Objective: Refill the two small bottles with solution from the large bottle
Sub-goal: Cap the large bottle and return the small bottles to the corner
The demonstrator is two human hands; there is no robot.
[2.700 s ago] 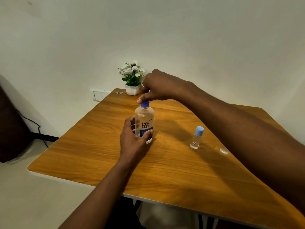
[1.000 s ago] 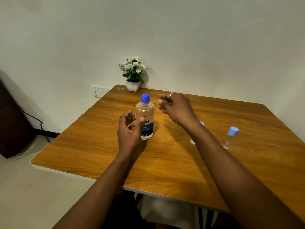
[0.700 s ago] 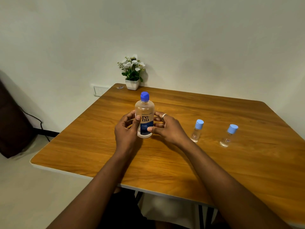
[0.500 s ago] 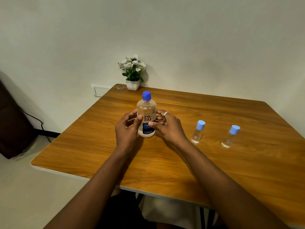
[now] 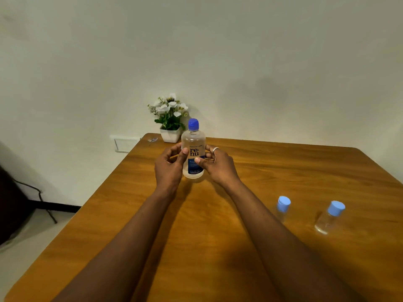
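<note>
The large clear bottle [image 5: 193, 149], with a dark blue cap and a blue "renu" label, stands upright toward the far side of the wooden table [image 5: 218, 247]. My left hand [image 5: 169, 168] grips its left side and my right hand [image 5: 216, 165], with a ring on one finger, grips its right side. Two small clear bottles with light blue caps stand at the right: one [image 5: 283, 207] nearer the middle, the other [image 5: 330, 216] further right. All three caps are on.
A small white pot of white flowers [image 5: 171, 118] stands at the table's far left corner, just behind the large bottle. A wall socket [image 5: 124, 143] and a black cable [image 5: 41, 197] are off the table's left edge.
My right hand came off the large bottle's cap and dropped to its right side. Both hands now hold the bottle, which has moved away from me; the view has tilted.
</note>
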